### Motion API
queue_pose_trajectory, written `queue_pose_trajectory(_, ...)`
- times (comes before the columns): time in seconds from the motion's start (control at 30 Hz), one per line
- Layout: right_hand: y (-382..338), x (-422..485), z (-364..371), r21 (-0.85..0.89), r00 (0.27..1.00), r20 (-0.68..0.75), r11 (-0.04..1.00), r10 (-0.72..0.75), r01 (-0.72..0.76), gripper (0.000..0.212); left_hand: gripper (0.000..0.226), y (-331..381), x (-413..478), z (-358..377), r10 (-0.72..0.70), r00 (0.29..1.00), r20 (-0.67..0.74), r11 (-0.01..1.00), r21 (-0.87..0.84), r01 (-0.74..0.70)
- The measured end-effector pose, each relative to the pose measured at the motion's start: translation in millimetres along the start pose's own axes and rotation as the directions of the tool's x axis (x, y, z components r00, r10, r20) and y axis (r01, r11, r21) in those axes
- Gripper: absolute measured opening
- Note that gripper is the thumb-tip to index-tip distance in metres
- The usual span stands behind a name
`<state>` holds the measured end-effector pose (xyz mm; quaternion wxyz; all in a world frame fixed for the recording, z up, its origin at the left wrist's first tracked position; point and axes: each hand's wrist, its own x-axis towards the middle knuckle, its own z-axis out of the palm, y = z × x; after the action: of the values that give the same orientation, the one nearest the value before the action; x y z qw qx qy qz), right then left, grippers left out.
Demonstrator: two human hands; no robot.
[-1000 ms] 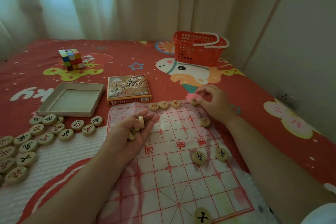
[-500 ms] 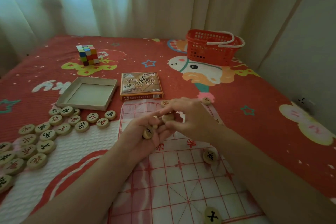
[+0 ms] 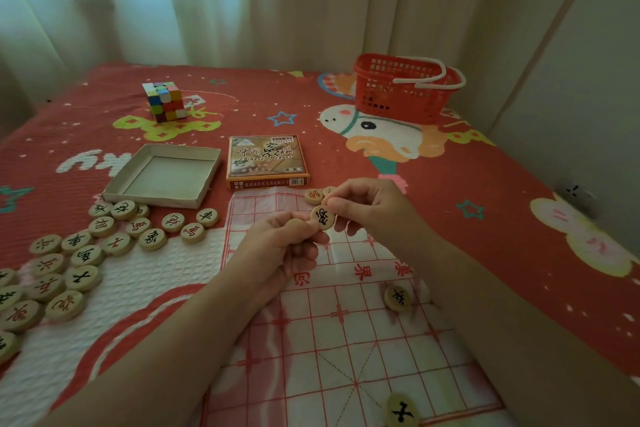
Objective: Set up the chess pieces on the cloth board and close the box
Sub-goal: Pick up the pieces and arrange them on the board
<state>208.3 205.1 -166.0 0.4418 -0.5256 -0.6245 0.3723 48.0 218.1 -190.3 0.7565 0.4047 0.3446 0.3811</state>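
A cloth board [image 3: 346, 333] with a red grid lies on the bed in front of me. My left hand [image 3: 280, 250] is curled around chess pieces above its far half. My right hand [image 3: 367, 205] pinches one round wooden chess piece [image 3: 322, 217] with a black character, right at my left fingertips. Two pieces [image 3: 314, 195] sit on the board's far edge, a black piece [image 3: 397, 298] at the right, another [image 3: 401, 411] near me. Several loose pieces [image 3: 83, 253] lie to the left. The open box tray [image 3: 162, 177] and the printed lid [image 3: 267, 160] rest beyond the board.
A colourful puzzle cube [image 3: 164, 101] stands at the back left. A red plastic basket [image 3: 405, 87] with white handles sits at the back right. Curtains hang behind the bed and a wall runs along the right side.
My right hand came back from the board's far right corner to my left hand and took a black-lettered piece from it. The view shifted slightly.
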Motion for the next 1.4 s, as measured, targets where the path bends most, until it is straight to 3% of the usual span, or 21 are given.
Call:
queue_pose_trajectory(0.27,-3.5,-0.3,-13.9,-0.251,0.963,0.197,0.939,-0.186,0.233,0.036,0.013,3.4,0.3,-0.9,-0.006,1.0,-0.005,0.998,0.07,0.006)
queue_pose_trajectory(0.37,-6.7,1.0,-11.3,-0.39,0.932,0.221,0.85,-0.287,0.355,0.036,0.012,4.3,0.6,-0.9,0.012,1.0,0.023,0.993,0.12,-0.015)
queue_pose_trajectory(0.5,-10.3,-2.6,-11.7,-0.455,0.912,0.222,0.79,-0.346,0.41,0.034,0.01,6.1,-1.6,1.6,0.042,0.998,0.055,0.984,0.172,-0.051)
queue_pose_trajectory(0.67,-6.0,-31.3,-19.9,-0.479,0.916,0.168,0.782,-0.364,0.398,0.033,0.021,-0.9,-7.5,8.0,-0.021,0.986,0.163,0.973,0.228,-0.018)
queue_pose_trajectory(0.83,-1.3,-60.5,-28.5,-0.514,0.942,0.099,0.794,-0.321,0.325,0.032,0.012,-4.2,-13.8,17.1,-0.048,0.963,0.267,0.92,0.388,-0.062)
queue_pose_trajectory(1.17,2.3,-98.6,-23.1,-0.529,0.937,0.071,0.784,-0.341,0.325,0.052,0.014,-7.8,-30.0,29.6,-0.102,0.941,0.323,0.885,0.462,-0.063)
queue_pose_trajectory(1.4,5.4,-110.8,-23.7,-0.448,0.935,0.059,0.828,-0.351,0.338,0.052,0.015,-11.7,-35.2,30.6,-0.167,0.922,0.349,0.846,0.531,-0.048)
